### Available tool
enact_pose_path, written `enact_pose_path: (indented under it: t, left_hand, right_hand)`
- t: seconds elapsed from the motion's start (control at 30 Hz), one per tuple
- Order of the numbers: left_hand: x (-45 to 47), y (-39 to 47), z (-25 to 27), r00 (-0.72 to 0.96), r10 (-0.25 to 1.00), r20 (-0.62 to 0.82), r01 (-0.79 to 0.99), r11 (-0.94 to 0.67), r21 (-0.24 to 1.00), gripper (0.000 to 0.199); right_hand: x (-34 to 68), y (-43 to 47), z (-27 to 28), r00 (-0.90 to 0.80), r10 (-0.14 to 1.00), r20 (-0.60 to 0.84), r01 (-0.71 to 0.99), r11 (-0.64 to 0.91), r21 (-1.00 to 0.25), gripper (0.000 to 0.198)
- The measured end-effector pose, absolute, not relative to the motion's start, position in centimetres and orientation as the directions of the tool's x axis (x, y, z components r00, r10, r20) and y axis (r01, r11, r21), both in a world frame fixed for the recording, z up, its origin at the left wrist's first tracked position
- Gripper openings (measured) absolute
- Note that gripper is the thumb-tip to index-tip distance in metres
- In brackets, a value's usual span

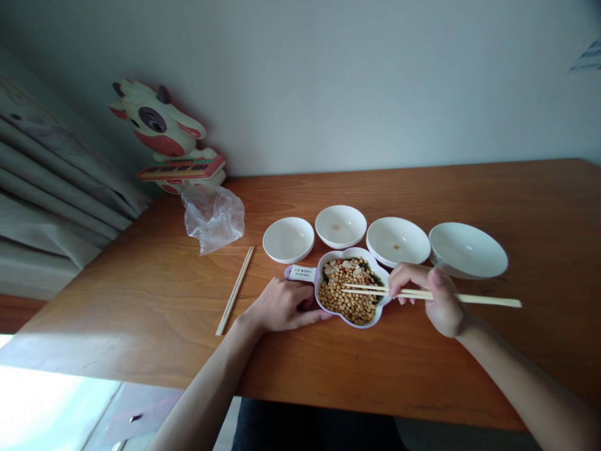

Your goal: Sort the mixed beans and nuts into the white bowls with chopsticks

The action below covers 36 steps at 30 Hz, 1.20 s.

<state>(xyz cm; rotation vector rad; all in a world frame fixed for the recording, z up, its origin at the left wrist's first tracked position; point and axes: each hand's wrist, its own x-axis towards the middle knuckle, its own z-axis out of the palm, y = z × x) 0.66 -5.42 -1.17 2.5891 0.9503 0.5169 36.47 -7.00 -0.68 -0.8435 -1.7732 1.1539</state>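
A flower-shaped bowl (367,326) with a pale purple rim and a labelled handle sits near the table's middle. Yellow beans (350,304) fill much of it, with peanuts (346,268), some red pieces and green ones toward the back and right. My left hand (284,304) is curled against the bowl below its handle, thumb along the near side. In my right hand (432,297) is a pair of chopsticks (488,300), their tips among the beans. Four items aside, several white bowls stand just behind, the nearest being a white bowl (399,241) with a small brown spot inside.
More white bowls (288,238) line up left and right of that one. A second pair of chopsticks (235,289) lies left of my left hand. Farther back are a crumpled clear plastic bag (216,216) and a cow-shaped toy keyboard (171,141) against the wall.
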Motion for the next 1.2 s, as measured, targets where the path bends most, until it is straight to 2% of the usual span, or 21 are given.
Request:
enact_pose_path:
  t: [0.47,0.67,0.87,1.03,1.2]
  left_hand:
    - [0.6,-5.4,-1.1,0.713,0.664,0.225,0.544,-0.726,0.419,0.053]
    - [0.6,-5.4,-1.2,0.715,0.668,0.206,0.545,-0.717,0.434,0.051]
    - [0.6,-5.4,-1.1,0.718,0.664,0.210,0.530,-0.716,0.454,0.051]
    - [0.6,-5.4,-1.0,0.717,0.664,0.212,0.535,-0.719,0.444,0.051]
    - [0.6,-5.4,-1.1,0.717,0.665,0.208,0.538,-0.718,0.441,0.051]
  right_hand:
    - [36.5,-6.9,0.9,-0.264,0.896,0.357,-0.005,0.369,-0.929,0.076]
    - [38.6,-5.6,2.2,-0.095,0.888,0.451,0.078,0.458,-0.885,0.086]
    - [42.1,-4.1,1.7,0.096,0.889,0.447,0.181,0.426,-0.886,0.088]
    - [43.4,-3.5,1.1,0.138,0.885,0.444,0.175,0.419,-0.891,0.087]
    - [41.7,-4.3,1.7,0.088,0.897,0.434,0.116,0.424,-0.898,0.086]
